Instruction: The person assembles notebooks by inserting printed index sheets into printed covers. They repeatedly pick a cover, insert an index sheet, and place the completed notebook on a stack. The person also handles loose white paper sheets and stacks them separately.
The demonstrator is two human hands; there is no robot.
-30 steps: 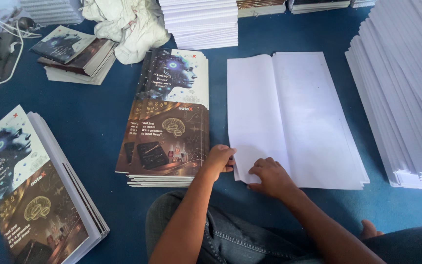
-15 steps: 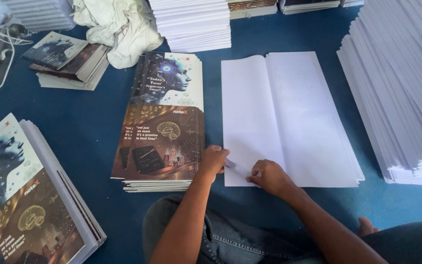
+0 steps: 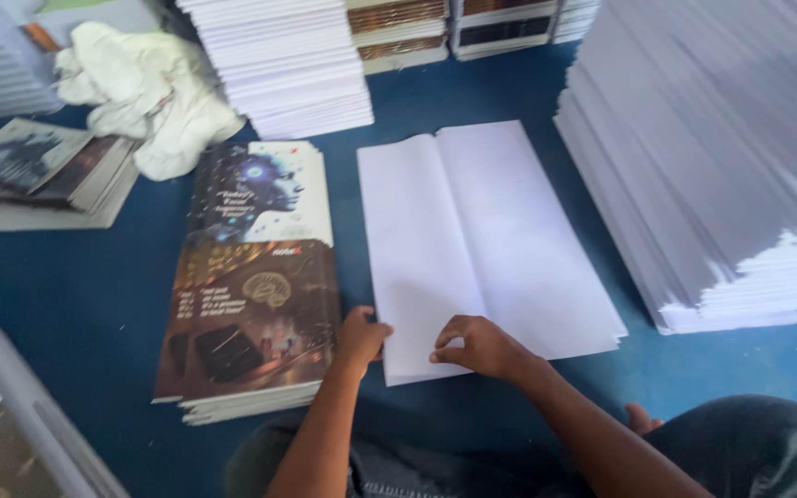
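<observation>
Nearest, the person's dark-trousered knees (image 3: 749,452) frame both forearms, which reach out over the blue floor covering (image 3: 76,304). The left hand (image 3: 362,337) rests at the near left corner of the white folded sheets (image 3: 481,244), its fingers curled and its thumb touching the paper's edge; whether it pinches a sheet cannot be told. The right hand (image 3: 481,348) lies on the near edge of the same sheets, fingers bent and drawn together, fingertips pressing down on the paper.

The white sheets lie flat in the middle of the floor, with a crease running from near to far. Just to their left sits a stack of printed covers (image 3: 255,277), dark with a brain and a blue head pictured on top, its right edge beside the left hand. At the near left corner another stack of covers (image 3: 2,424) shows partly.

To the right rises a tall pile of white paper (image 3: 721,157). Farther left lie a small heap of booklets (image 3: 48,175) and a crumpled white cloth (image 3: 149,97). Beyond, another white stack (image 3: 279,60) stands against more bundles (image 3: 454,28).
</observation>
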